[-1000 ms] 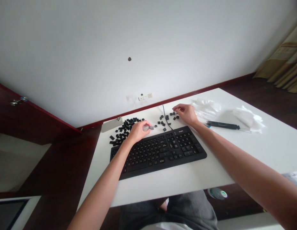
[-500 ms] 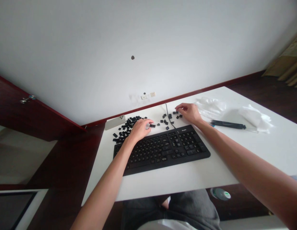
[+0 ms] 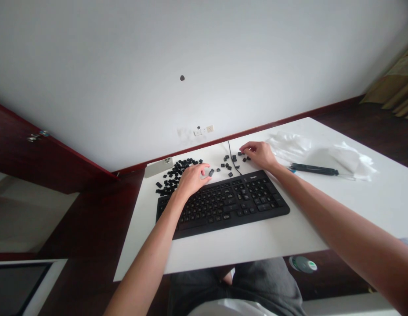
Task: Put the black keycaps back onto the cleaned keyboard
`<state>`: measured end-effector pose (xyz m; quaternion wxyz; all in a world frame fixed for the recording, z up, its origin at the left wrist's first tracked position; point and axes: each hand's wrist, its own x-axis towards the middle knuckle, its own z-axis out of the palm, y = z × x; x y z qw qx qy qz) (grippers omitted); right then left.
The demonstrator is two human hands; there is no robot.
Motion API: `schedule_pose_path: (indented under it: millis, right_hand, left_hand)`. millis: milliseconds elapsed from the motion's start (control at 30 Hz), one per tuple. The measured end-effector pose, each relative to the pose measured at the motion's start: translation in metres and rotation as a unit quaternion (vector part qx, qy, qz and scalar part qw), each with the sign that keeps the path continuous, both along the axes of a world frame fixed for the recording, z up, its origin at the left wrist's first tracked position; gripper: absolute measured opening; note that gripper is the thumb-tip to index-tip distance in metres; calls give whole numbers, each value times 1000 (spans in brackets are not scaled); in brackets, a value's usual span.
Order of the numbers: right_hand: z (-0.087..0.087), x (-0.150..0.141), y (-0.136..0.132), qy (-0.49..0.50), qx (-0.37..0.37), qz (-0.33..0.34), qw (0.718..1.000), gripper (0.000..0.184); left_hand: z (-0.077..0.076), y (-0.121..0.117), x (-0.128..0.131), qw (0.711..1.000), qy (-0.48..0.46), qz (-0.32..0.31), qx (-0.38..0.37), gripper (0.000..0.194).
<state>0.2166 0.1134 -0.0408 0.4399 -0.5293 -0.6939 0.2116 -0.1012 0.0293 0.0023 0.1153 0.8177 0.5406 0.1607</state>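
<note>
My left hand [image 3: 191,179] is over the back left of a black keyboard [image 3: 230,226], its thumb and index finger closed on a small black keycap [image 3: 211,173]. Beside and partly behind this hand lies a dense heap of loose keycaps [image 3: 173,181]. My right hand [image 3: 261,154] rests beyond the keyboard's back right corner. Its fingers are curled together among a few scattered keycaps [image 3: 234,158]; whatever lies between the fingertips is hidden. The keyboard's left part is covered by my left forearm.
A phone [image 3: 157,167] lies at the table's back left. The keyboard cable [image 3: 230,153] runs toward the wall. On the right are a black, pen-like bundle [image 3: 314,169] and crumpled white plastic [image 3: 352,162]. A lidded container [image 3: 303,264] is below the front edge of the white table [image 3: 362,206].
The keycap in my left fingers has turned to a more tilted angle, and those fingers have shifted slightly. My right hand has stayed almost in place, moving a little left.
</note>
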Motion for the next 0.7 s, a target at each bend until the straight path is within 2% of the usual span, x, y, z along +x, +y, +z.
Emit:
schedule_pose_path:
  millis: [167, 300, 467, 700]
  right_hand:
    - [0, 1, 1, 2, 1, 0, 1000, 25]
    - [1, -1, 0, 4, -7, -3, 1000, 25]
    - [3, -2, -2, 4, -14, -9, 1000, 26]
    - [2, -4, -1, -1, -15, -7, 1000, 24]
  left_hand:
    - [2, 3, 3, 998, 35, -57, -7, 49]
    - [5, 10, 9, 996, 61, -59, -8, 55]
    - [3, 16, 12, 996, 63, -56, -15, 42]
    - [-4, 13, 3, 1000, -8, -5, -4, 29]
